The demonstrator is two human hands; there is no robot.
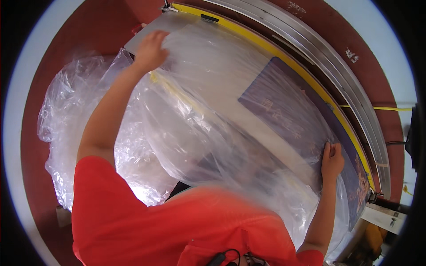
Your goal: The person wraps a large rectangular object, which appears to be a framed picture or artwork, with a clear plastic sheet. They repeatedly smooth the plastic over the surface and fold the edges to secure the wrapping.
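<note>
A large clear plastic sheet (191, 111) lies in wrinkles across the work table (151, 25) and hangs over its near side. My left hand (152, 49) is over the sheet near the table's far left corner, fingers loosely stretched and slightly blurred, with the thumb apart. At the right, my right hand (332, 160) pinches the edge of the sheet between thumb and fingers. Under the film, toward the right, shows a dark blue mat (284, 106) with pale printing; part of it is veiled by the plastic.
A yellow strip (266, 43) runs along the table's far edge, beyond it a metal rail (328, 62). Bunched plastic (84, 111) spreads at the left over the reddish floor (106, 26). A white board (384, 218) stands at the lower right.
</note>
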